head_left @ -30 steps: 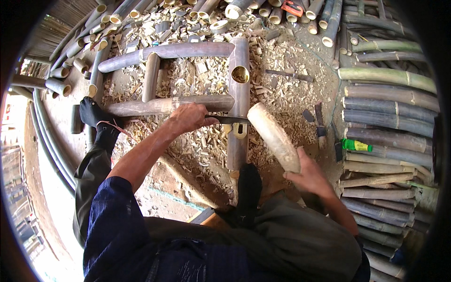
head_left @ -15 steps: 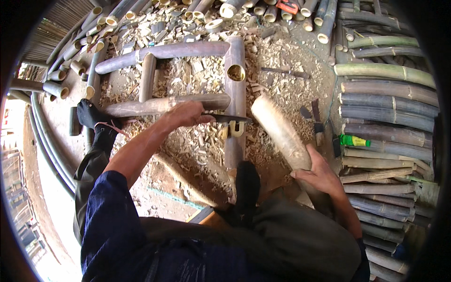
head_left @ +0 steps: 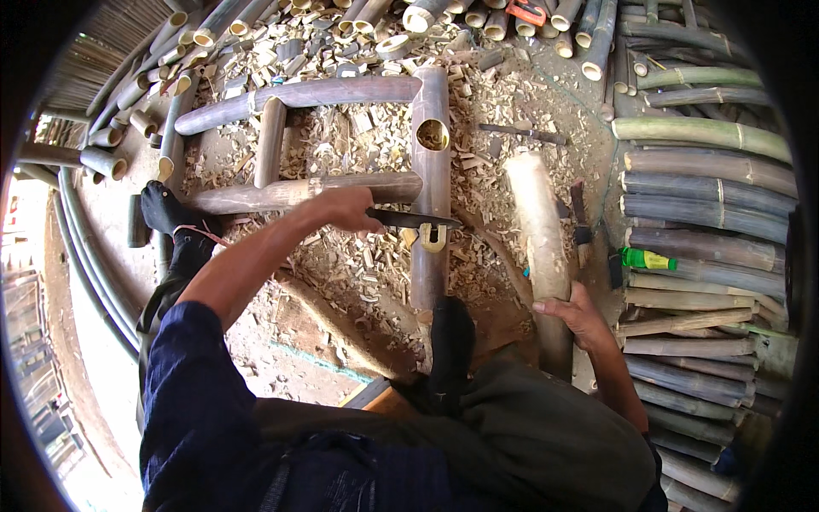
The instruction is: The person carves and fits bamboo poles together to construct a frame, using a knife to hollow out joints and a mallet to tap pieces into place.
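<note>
I'm looking down at a dirt floor (head_left: 281, 341) covered in bamboo chips (head_left: 358, 256). A bamboo frame (head_left: 431, 171) lies on it, cut tube ends (head_left: 478, 17) up top, long poles (head_left: 699, 179) stacked right.

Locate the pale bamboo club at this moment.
In the head view, the pale bamboo club stands right of centre, gripped low by the right hand, beside the upright frame post.

Bright daylight, blown-out glare at lower left, soft shadows, sharp centre, heavy fisheye bending (black rim).
</note>
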The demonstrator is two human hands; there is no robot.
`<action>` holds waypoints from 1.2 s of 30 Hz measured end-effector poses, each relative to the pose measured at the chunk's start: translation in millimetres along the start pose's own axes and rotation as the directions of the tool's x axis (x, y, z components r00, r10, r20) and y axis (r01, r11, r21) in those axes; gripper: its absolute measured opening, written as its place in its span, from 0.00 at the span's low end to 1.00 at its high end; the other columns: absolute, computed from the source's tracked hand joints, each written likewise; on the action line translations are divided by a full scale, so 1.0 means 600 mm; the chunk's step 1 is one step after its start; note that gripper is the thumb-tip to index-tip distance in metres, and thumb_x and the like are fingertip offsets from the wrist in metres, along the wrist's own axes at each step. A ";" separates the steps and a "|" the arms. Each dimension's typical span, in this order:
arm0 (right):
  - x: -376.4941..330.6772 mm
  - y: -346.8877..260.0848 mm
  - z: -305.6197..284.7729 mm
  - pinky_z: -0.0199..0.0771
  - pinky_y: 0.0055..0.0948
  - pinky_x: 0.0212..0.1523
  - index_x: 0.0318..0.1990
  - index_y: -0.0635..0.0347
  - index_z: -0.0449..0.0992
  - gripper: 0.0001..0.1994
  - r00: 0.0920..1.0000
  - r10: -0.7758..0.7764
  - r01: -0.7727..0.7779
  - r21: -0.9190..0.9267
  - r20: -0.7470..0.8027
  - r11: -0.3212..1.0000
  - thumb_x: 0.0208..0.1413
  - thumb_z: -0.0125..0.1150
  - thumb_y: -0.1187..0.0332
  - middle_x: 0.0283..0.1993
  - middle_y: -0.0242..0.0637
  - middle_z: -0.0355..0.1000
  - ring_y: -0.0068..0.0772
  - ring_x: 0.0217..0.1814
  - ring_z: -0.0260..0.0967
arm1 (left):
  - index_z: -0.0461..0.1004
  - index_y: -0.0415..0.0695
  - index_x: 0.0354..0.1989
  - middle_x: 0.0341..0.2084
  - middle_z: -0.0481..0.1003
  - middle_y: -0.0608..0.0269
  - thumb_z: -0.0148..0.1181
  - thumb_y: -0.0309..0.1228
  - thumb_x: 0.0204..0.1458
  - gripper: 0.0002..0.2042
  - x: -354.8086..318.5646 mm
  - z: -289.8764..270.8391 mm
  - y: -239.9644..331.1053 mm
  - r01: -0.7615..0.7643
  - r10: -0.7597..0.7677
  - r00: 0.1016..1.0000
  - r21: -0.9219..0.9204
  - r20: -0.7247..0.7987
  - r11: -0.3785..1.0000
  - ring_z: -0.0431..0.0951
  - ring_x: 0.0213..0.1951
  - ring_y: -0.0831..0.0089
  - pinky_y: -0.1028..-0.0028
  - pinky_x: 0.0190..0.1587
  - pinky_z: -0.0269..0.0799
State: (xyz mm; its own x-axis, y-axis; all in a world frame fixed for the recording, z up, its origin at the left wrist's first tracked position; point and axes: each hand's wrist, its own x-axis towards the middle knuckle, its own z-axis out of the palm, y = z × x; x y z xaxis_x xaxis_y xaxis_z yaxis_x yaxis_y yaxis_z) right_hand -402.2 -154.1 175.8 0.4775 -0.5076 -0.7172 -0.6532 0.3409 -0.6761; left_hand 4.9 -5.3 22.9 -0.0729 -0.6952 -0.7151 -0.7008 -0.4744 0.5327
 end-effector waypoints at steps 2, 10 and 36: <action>-0.004 0.018 -0.008 0.74 0.32 0.52 0.60 0.65 0.70 0.32 0.997 0.057 -0.053 0.067 -0.052 0.996 0.46 0.75 0.66 0.47 0.39 0.76 0.29 0.49 0.74 | 0.82 0.41 0.39 0.18 0.74 0.66 0.58 0.44 0.65 0.18 -0.030 0.038 0.024 -0.024 0.116 0.953 0.313 -0.278 0.949 0.72 0.20 0.77 0.71 0.21 0.71; 0.023 0.034 0.001 0.75 0.33 0.48 0.60 0.66 0.70 0.31 0.998 -0.053 0.053 -0.002 -0.037 0.999 0.47 0.73 0.67 0.47 0.37 0.76 0.30 0.47 0.74 | 0.73 0.46 0.47 0.35 0.76 0.54 0.70 0.42 0.54 0.19 -0.119 0.136 0.014 -0.105 0.283 0.750 0.315 -0.598 0.943 0.81 0.38 0.59 0.55 0.39 0.80; 0.136 -0.121 0.107 0.83 0.37 0.42 0.57 0.59 0.68 0.39 0.291 -0.156 0.846 -0.330 0.944 -0.419 0.38 0.83 0.54 0.43 0.40 0.74 0.38 0.45 0.75 | 0.74 0.37 0.48 0.36 0.80 0.48 0.56 0.24 0.61 0.09 -0.099 0.150 -0.042 0.057 0.118 0.912 0.407 -0.393 0.912 0.83 0.27 0.63 0.62 0.24 0.82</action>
State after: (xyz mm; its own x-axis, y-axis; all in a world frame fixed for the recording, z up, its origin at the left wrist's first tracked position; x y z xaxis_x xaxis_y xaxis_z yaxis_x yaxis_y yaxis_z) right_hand -278.1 -169.3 155.8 0.7953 0.5462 -0.2629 0.4839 -0.8333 -0.2673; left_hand -36.9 96.4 11.2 0.1296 -0.9023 -0.4113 -0.9319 -0.2525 0.2603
